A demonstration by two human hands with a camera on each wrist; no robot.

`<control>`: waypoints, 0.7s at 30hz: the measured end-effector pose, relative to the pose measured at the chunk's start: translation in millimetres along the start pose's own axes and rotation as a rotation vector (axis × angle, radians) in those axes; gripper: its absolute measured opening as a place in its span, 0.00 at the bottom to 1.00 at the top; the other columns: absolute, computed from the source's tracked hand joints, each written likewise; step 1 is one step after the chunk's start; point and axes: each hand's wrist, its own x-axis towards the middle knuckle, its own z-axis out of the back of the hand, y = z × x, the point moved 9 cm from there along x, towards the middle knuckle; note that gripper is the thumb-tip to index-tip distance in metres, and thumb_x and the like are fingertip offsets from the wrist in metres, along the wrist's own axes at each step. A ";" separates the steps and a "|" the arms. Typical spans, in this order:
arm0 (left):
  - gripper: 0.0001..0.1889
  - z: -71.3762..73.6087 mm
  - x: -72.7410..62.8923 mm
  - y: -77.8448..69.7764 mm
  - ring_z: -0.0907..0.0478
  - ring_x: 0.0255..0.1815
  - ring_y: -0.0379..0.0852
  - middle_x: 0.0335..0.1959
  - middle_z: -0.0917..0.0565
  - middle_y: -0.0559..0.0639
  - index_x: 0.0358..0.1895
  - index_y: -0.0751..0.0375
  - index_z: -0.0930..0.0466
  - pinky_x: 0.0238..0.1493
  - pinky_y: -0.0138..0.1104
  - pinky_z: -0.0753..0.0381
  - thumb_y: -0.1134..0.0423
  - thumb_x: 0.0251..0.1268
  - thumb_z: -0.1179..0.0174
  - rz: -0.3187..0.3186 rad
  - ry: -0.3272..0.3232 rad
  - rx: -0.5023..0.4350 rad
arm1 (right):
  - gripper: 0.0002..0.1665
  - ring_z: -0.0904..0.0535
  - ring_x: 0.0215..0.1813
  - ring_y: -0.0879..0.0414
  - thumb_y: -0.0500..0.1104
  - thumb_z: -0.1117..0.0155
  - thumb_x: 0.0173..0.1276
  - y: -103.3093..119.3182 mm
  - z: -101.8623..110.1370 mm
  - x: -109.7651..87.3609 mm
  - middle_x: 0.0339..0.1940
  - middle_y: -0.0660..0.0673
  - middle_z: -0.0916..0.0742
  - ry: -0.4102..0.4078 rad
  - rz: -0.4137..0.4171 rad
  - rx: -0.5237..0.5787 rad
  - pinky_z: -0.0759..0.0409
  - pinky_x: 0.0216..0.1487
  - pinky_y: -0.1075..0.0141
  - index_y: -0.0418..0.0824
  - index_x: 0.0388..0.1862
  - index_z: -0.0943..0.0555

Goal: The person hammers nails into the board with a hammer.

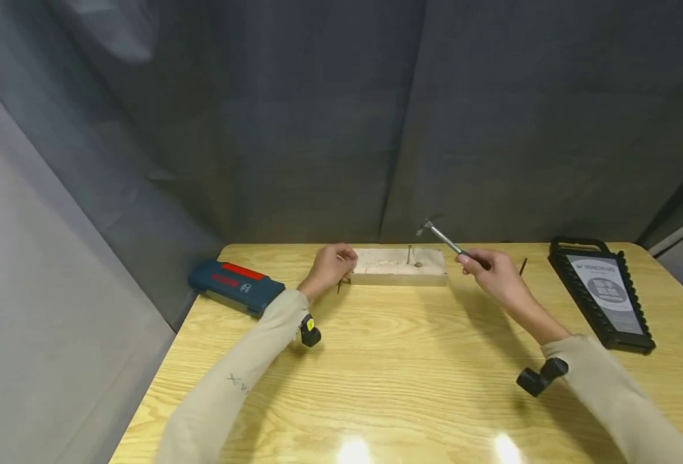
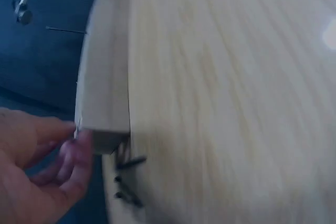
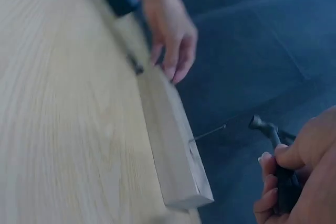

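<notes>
A pale wooden block (image 1: 399, 280) lies near the table's far edge. A long nail (image 1: 409, 255) stands up from its top, right of the middle, with a small round dark spot beside it. My left hand (image 1: 331, 267) is at the block's left end, its thumb and fingertips (image 2: 83, 142) pinching the top edge there. My right hand (image 1: 495, 274) grips a hammer (image 1: 446, 240) by its dark handle. The hammer's metal head (image 3: 261, 124) is raised in the air, above and right of the nail, apart from it.
Several dark nails (image 2: 128, 162) lie on the table by the block's left end. A blue and red Bosch case (image 1: 234, 287) lies at the left. A black tool rack (image 1: 602, 296) with a label is at the right. A dark curtain (image 1: 318, 129) hangs behind the table.
</notes>
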 end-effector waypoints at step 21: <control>0.20 -12.0 -6.5 22.5 0.40 0.17 0.40 0.17 0.34 0.46 0.21 0.59 0.30 0.24 0.31 0.36 0.71 0.76 0.38 0.136 0.165 0.559 | 0.17 0.14 0.46 0.63 0.42 0.43 0.83 -38.4 -36.7 4.8 0.43 0.52 0.11 0.268 -0.385 0.935 0.13 0.52 0.70 0.36 0.64 0.26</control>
